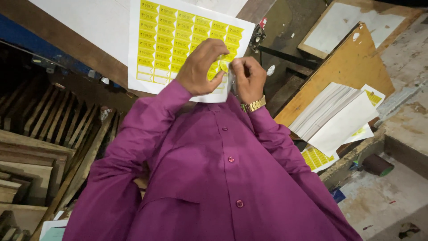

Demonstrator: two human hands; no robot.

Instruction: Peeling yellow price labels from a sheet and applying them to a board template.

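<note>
Both hands' grips pinch small yellow paper stickers [224, 65] at upper centre: left hand [199, 67], right hand [248, 80], over the white sticker sheet [178, 35] on the brown wooden counter [67, 40].

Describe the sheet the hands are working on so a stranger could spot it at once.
Start at the purple shirt filling the lower frame and follow both sleeves up to the left hand and right hand. Under them lies the sticker sheet, white with rows of small yellow labels. Unlike the stacked sheets on the brown board to the right, it lies alone, with several labels already gone from its near left corner.
</note>
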